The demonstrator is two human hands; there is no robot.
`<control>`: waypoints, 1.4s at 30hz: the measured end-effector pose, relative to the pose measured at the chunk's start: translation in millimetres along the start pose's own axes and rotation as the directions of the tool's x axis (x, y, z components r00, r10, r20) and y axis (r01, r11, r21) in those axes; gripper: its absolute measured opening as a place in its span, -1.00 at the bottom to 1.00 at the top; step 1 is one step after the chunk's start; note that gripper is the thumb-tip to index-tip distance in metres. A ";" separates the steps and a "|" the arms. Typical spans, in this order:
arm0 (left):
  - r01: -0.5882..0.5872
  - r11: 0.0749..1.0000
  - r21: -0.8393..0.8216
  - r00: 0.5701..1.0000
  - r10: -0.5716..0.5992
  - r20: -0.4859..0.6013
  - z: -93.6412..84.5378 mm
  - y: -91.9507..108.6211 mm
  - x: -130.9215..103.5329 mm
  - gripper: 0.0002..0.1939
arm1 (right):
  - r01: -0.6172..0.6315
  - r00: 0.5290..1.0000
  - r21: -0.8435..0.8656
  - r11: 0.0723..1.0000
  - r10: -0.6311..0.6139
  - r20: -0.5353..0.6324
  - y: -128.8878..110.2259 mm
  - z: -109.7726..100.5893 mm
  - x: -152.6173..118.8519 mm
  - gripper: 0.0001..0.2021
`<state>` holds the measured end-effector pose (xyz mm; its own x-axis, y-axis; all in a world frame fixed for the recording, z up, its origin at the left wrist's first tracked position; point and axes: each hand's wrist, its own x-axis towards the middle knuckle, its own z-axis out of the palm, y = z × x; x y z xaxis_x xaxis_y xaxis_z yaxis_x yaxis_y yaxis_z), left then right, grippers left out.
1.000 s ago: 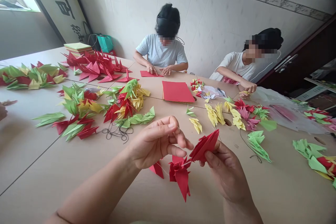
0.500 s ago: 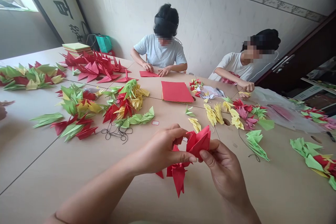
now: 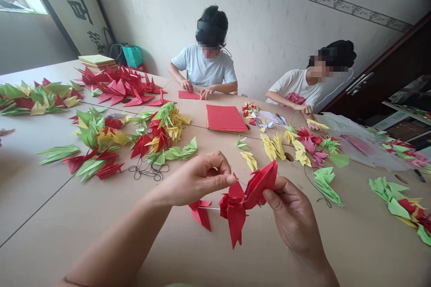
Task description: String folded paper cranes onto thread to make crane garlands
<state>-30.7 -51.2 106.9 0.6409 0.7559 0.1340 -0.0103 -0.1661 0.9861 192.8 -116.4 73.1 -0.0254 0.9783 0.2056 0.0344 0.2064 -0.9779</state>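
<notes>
Between the thumb and fingers of my right hand point(image 3: 293, 213) is a folded red paper crane point(image 3: 260, 186), tilted up to the right. Against its lower left side hangs a bunch of red paper cranes point(image 3: 235, 217). A thin white thread point(image 3: 213, 208) runs from that bunch to another red paper piece point(image 3: 201, 216) on the left. My left hand point(image 3: 197, 179) is closed, thumb and index finger pinched beside a red tip at the top of the bunch. Whatever lies in this pinch is too small to make out.
Across the table sit a person in light blue point(image 3: 205, 69) and another in white point(image 3: 296, 87). Red paper sheets point(image 3: 226, 118) lie stacked in the middle. Heaps of red cranes point(image 3: 117, 85), green pieces point(image 3: 178, 150), black thread point(image 3: 148, 168) and yellow pieces point(image 3: 268, 147) surround my hands.
My left hand has let go of the red crane and moved slightly left and up. The right hand has shifted a little right with the crane, and the white thread now shows.
</notes>
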 end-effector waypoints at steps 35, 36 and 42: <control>0.002 0.955 -0.297 0.999 -0.014 -0.039 27.7 -14.4 8.4 -0.78 | 0.064 0.996 -0.157 0.985 -0.073 -0.055 -8.0 20.6 8.9 -0.88; -0.018 0.946 -0.322 0.998 -0.003 -0.066 26.8 -14.1 9.4 -0.80 | 0.073 0.992 -0.187 0.980 -0.090 -0.084 -6.3 18.5 7.6 -0.87; -0.047 0.904 -0.426 0.986 -0.026 -0.163 22.3 -14.4 13.5 -0.86 | 0.076 0.997 -0.280 0.957 -0.070 0.030 10.6 6.7 -10.0 -0.73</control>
<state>-4.8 -52.7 92.2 0.5071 0.8531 0.1230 -0.3663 0.0841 0.9267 186.7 -124.1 60.4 -0.0582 0.9604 0.2725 0.3109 0.2768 -0.9092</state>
